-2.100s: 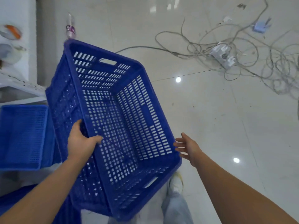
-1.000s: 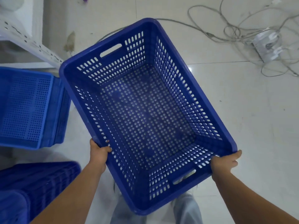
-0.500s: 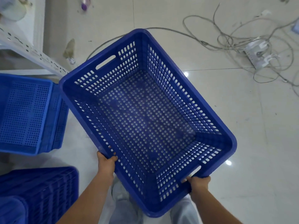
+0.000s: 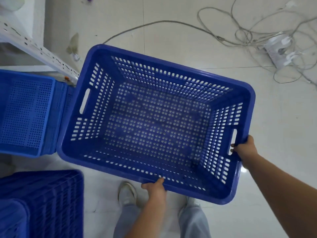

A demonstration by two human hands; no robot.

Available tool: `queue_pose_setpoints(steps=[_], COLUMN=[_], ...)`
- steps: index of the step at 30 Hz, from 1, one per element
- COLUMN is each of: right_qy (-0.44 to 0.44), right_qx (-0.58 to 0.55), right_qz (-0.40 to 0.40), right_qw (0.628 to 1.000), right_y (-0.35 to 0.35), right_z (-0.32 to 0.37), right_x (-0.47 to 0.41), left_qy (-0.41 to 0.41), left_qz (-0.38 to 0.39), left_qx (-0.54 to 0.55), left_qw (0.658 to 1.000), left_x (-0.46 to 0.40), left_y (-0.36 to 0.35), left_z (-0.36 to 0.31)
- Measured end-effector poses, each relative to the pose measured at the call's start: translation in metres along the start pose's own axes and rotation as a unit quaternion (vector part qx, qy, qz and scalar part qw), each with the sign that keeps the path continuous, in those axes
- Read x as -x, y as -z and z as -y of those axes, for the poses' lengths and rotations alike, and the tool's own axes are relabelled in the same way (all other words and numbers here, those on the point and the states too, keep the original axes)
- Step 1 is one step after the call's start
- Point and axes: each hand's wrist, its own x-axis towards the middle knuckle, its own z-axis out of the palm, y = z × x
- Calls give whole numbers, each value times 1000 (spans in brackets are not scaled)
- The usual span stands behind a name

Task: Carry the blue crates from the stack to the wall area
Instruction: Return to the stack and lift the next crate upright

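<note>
I hold an empty dark blue perforated crate (image 4: 154, 124) level above the white tiled floor, its open top facing me. My left hand (image 4: 155, 188) grips the middle of its near long rim. My right hand (image 4: 244, 148) grips the right short end, with fingers through the handle slot. A lighter blue crate (image 4: 27, 112) sits on the floor against the held crate's left end. Another dark blue crate stack (image 4: 42, 203) stands at the lower left.
A white perforated shelf post (image 4: 39, 52) slants in from the upper left. Tangled grey cables (image 4: 248, 31) and a white power strip (image 4: 281, 52) lie on the floor at the upper right. My feet and light trousers (image 4: 193, 220) are below the crate.
The crate has swung round so its long side now faces me. My left hand slid along the rim to the middle; my right hand moved with the handle end out to the right.
</note>
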Motion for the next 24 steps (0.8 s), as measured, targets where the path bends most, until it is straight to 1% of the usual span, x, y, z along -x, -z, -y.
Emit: queue_pose_setpoints(steps=[1, 2, 3, 4, 6, 7, 8, 9, 10, 12, 14, 15, 16, 17, 18, 19, 21, 22, 23, 24], right_qy=[8, 12, 14, 14, 18, 21, 23, 22, 20, 16, 13, 12, 11, 9, 8, 8, 8, 8, 7, 7], right_qx=[12, 24, 35, 47, 69, 79, 84, 89, 92, 92, 84, 79, 75, 73, 68, 61, 48, 44, 41, 35], right_qz=[3, 5, 7, 8, 1, -6, -12, -17, -20, -24, -23, -24, -27, -31, -35, -38, -41, -40, -37, -33], right_qw=[1000, 1000, 999, 999, 997, 997, 996, 996, 995, 995, 996, 997, 997, 997, 997, 997, 998, 998, 998, 999], right_y=[2, 3, 4, 4, 2, 1, 0, -1, -1, -2, -2, -3, -4, -5, -6, -7, -8, -8, -7, -6], right_z=[3, 5, 6, 7, 8, 8, 7, 6, 6, 6, 8, 9, 9, 8, 8, 8, 8, 7, 7, 7], right_x=[-2, -4, -4, -4, -4, -4, -4, -4, -4, -4, -4, -5, -5, -6, -6, -6, -5, -5, -5, -5], left_qy=[26, 50, 70, 83, 102, 106, 81, 22, -67, -263, -434, -503, -546, -558, -545, -519, -447, -424, -413, -407], left_qz=[2, 2, 7, 19, 48, 58, 55, 31, -12, -109, -166, -192, -225, -257, -268, -254, -173, -140, -125, -121], left_qx=[-10, -47, -111, -191, -362, -425, -467, -498, -525, -548, -504, -481, -475, -486, -503, -515, -497, -472, -451, -434], left_qw=[1000, 998, 991, 978, 925, 897, 879, 867, 848, 786, 728, 692, 652, 622, 615, 634, 723, 760, 781, 795], left_x=[1, 4, 9, 16, 23, 23, 23, 20, 18, 18, 23, 26, 21, 15, 7, -2, -10, -14, -13, -15], left_y=[0, 2, 6, 11, 24, 30, 36, 40, 42, 42, 40, 39, 41, 45, 49, 52, 51, 50, 49, 50], left_z=[5, 7, 5, 0, -19, -34, -53, -75, -98, -148, -198, -222, -242, -260, -275, -287, -298, -301, -302, -303])
